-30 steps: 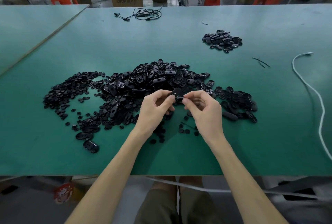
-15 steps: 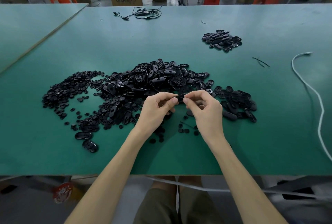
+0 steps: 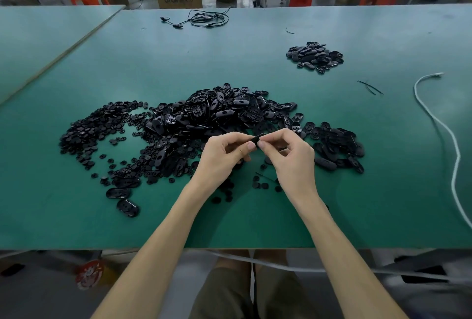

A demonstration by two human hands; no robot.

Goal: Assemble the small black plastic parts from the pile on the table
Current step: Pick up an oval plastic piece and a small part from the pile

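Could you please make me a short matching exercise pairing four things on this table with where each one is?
Things: 1 coiled black wire; 2 white cable; 3 small pile of black parts; 4 single black part.
Places: A pinched between left hand and right hand; B near the right edge of the table; C far side, middle; D beyond the big pile, to the right.
Pairs: 1-C, 2-B, 3-D, 4-A.

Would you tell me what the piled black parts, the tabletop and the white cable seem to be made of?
Black parts: probably moulded plastic, semi-gloss; soft highlights on the rounded shells.
Tabletop: seemingly a matte green sheet over board; a pale wood-coloured edge shows in front.
White cable: likely flexible plastic sheathing; it lies in loose curves.
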